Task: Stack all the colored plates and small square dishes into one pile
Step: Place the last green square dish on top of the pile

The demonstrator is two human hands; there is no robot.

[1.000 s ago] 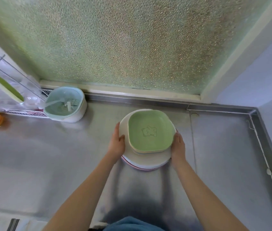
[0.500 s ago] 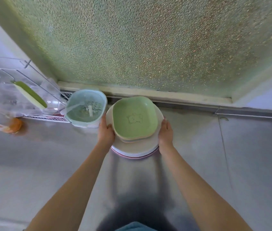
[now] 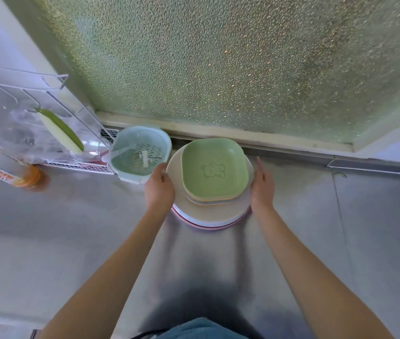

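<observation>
One pile stands on the steel counter (image 3: 76, 231) close to the back wall. Its top is a green square dish (image 3: 215, 171) with a bear outline, resting on several pastel square dishes (image 3: 208, 201). Under them lie round plates (image 3: 211, 214), cream on top and a pink plate (image 3: 208, 227) at the bottom. My left hand (image 3: 159, 189) curls over the left rim of the round plates. My right hand (image 3: 262, 189) is at the right rim with its fingers straight and apart, holding nothing.
A pale green strainer basket (image 3: 140, 155) stands just left of the pile, nearly touching my left hand. A wire dish rack (image 3: 22, 123) and an orange bottle (image 3: 25, 177) fill the far left. The frosted window (image 3: 218, 69) rises right behind the pile.
The pile has slid back and left towards the wall and the strainer basket. My right hand has straightened its fingers and loosened from the rim.
</observation>
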